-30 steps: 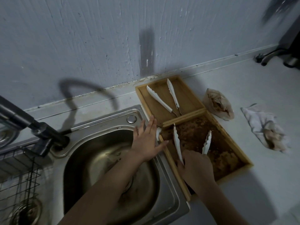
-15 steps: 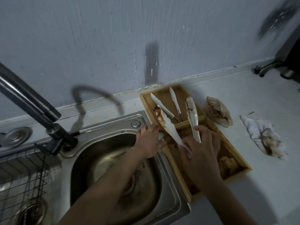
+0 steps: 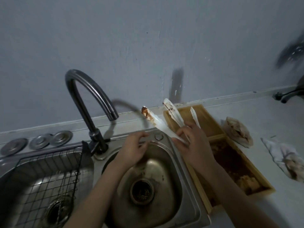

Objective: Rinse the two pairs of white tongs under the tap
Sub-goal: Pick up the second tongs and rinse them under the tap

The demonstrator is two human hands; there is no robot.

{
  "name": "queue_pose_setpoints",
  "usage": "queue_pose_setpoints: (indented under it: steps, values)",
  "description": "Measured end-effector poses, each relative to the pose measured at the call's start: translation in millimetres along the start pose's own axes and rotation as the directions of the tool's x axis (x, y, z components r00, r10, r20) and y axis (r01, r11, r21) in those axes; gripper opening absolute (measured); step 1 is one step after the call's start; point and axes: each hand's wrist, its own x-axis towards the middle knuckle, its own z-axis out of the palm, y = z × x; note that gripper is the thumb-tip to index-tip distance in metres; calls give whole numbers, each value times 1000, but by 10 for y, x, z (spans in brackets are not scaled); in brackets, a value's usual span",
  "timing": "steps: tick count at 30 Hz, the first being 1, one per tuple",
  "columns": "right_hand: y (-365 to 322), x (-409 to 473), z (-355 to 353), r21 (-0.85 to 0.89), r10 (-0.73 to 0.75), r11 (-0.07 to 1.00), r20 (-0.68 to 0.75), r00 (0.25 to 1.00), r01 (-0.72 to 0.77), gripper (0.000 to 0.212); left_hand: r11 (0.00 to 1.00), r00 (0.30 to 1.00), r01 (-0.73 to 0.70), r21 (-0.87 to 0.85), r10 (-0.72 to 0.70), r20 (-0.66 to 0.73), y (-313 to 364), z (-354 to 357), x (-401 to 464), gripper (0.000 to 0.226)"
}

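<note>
Tongs [image 3: 158, 124] – white, w/ brown sauce smeared on the tips – are sitting in the right hand [image 3: 194, 142], whose fingers are curling round the hinge end, arms fanning up and away from the palm. That hand is hovering over the right rim of the sink [image 3: 185, 195], just beside the wooden tray [image 3: 261, 193]. A 2nd pair of tongs [image 3: 195, 117] is poking up just behind the right hand's knuckles, over the tray's far compartment; can't tell if it's lying in the tray or touching the fingers. The stained tips of the held pair are pointing toward the tap [image 3: 92, 99], spout not quite above them; no water visible.

Left hand [image 3: 134, 148] is hanging over the basin, fingers loosely bent, gripping nothing, just left of the right hand and near the tap base. Below both hands – the drain [image 3: 142, 191]. Further left of the left hand a wire rack [image 3: 49, 175] is sitting in a 2nd basin. Right of the right hand, past the tray w/ its brown residue, a crumpled wrapper [image 3: 238, 132] and a soiled cloth [image 3: 286, 158] are lying on the desk [image 3: 287, 119].
</note>
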Motion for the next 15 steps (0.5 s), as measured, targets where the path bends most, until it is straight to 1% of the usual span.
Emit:
queue_pose_setpoints:
  steps: [1,3,6,7,9,10,12,15]
  values:
    - [-55,23,49,88,38,995,15,999,-39,25,1000,999,-4,12,5,-40,-53,-95,-89,27]
    - [-129,50,162,244,181,950,88,980,-197,43,1000,990,-4,25,7,-140,-154,-248,-240,26]
    - [-169,71,411,348,334,837,287,898,-422,63,997,943,55,52,-35,-332,-357,-422,-423,28]
    - [-173,70,483,368,356,798,352,866,-478,65,994,918,90,63,-58,-391,-425,-462,-462,30]
    - [-198,52,622,397,360,739,450,817,-544,60,982,874,169,88,-108,-473,-585,-532,-528,37]
    - [-212,36,676,392,353,735,476,806,-553,56,973,863,213,90,-144,-485,-658,-554,-550,43]
    - [-219,13,778,357,326,760,513,794,-543,54,949,853,307,74,-239,-464,-796,-586,-575,53]
    - [-195,-1,906,316,307,784,552,775,-535,48,926,856,374,48,-325,-401,-953,-605,-555,57]
